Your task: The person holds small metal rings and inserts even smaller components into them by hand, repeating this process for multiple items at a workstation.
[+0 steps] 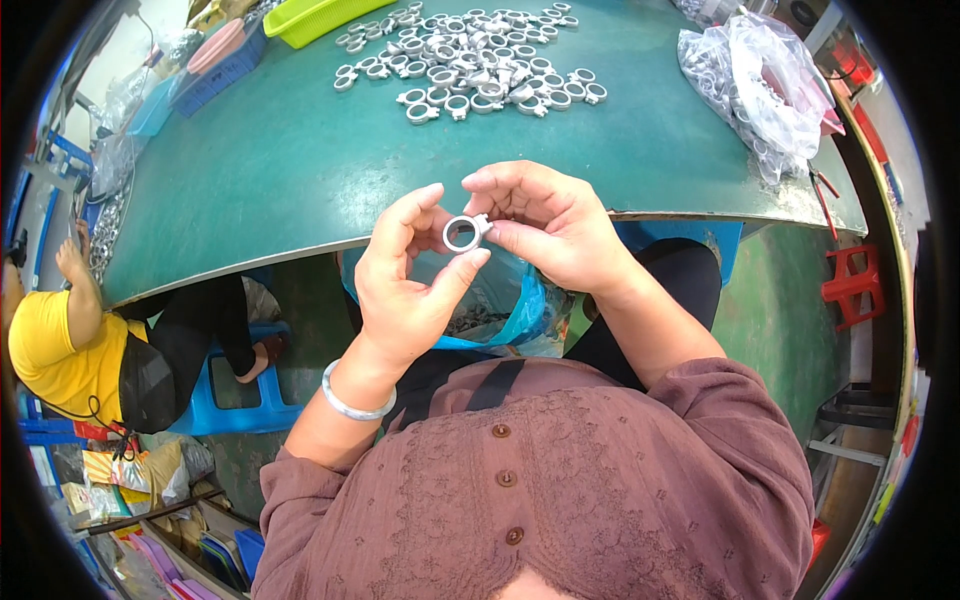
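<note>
Above the table's near edge, a small silver metal ring with a lug is held up between my two hands. My right hand pinches its lug side between thumb and bent fingers. My left hand is curled round the ring's left side, thumb along the lower rim and index finger raised off it. The left fingers behind the ring are partly hidden. Below my hands, a blue bag-lined container sits by my lap with grey parts inside. A large pile of similar metal rings lies farther back on the green table.
A clear plastic bag of parts lies at the right, near red-handled pliers. A green basket and blue bin stand back left. A co-worker in yellow sits left. A red stool stands right.
</note>
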A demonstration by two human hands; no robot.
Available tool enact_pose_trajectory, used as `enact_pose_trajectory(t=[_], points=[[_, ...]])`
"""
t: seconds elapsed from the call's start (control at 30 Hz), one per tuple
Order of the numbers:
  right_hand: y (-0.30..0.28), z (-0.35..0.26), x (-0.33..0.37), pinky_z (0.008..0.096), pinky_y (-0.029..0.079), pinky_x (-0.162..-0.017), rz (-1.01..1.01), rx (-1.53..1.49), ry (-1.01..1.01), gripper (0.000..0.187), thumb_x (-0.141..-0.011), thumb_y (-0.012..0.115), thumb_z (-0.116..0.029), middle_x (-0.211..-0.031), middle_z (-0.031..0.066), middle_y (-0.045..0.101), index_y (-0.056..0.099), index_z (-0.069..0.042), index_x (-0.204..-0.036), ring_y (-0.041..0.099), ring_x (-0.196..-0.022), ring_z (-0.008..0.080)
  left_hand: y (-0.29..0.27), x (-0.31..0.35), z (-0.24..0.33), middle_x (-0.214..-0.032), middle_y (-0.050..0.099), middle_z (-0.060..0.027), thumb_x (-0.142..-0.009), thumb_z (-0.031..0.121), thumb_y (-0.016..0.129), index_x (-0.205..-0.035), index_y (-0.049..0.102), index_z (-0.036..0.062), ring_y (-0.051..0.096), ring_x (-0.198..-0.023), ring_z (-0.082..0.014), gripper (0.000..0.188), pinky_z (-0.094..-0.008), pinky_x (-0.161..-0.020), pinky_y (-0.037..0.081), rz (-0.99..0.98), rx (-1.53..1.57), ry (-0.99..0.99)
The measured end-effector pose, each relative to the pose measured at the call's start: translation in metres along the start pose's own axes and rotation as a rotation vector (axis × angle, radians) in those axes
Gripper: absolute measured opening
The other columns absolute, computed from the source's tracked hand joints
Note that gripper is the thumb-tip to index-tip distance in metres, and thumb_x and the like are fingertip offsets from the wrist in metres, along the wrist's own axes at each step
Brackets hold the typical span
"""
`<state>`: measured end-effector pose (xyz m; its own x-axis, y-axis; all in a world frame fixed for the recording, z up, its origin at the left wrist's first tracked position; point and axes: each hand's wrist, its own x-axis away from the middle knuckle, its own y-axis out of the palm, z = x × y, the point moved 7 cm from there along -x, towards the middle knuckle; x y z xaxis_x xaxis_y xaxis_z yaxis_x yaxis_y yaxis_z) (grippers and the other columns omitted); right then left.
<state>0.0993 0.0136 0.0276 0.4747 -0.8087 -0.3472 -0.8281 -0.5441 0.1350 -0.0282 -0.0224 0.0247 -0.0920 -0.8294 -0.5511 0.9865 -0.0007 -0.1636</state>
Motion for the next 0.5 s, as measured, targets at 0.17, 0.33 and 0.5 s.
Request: enact_pose_trajectory(t=[0.17, 0.33, 0.5], points=[[0.0, 0.0001, -0.0007, 0.0239, 0.045, -0.078, 0.009, -0.014, -0.015, 0.035, -0.077, 0.052, 0.008, -0.089, 0.0041, 0.056, 0.051, 0.001, -0.111, 0.055, -0.083, 0.0095, 0.0009, -0.0006, 0.0011, -0.09, 0.053, -0.0055, -0.07, -0.007, 0.067, -0.12, 0.042, -0.0004, 0.052, -0.082, -0.0109, 0.057, -0.0237, -0.075, 0.045, -0.017, -0.048, 0.04], [0.001, -0.0024, -0.0004, 0.0244, 0.045, -0.079, -0.021, 0.033, -0.032, 0.037, -0.078, 0.052, 0.01, -0.09, 0.0051, 0.056, 0.05, 0.001, -0.113, 0.055, -0.085, 0.0106, 0.0029, -0.0001, -0.003, -0.09, 0.053, -0.0053, -0.069, -0.009, 0.066, -0.121, 0.042, -0.0004, 0.051, -0.082, -0.0108, 0.058, -0.0238, -0.075, 0.045, -0.028, 0.002, 0.019], [0.001, -0.0021, 0.0, 0.0254, 0.045, -0.081, -0.043, 0.059, -0.029, 0.038, -0.078, 0.052, 0.011, -0.093, 0.0063, 0.056, 0.049, 0.001, -0.115, 0.056, -0.089, 0.0119, 0.0024, -0.0008, -0.0001, -0.09, 0.053, -0.0051, -0.069, -0.009, 0.066, -0.121, 0.042, -0.0003, 0.051, -0.081, -0.0104, 0.058, -0.0234, -0.074, 0.045, -0.014, 0.006, 0.03]])
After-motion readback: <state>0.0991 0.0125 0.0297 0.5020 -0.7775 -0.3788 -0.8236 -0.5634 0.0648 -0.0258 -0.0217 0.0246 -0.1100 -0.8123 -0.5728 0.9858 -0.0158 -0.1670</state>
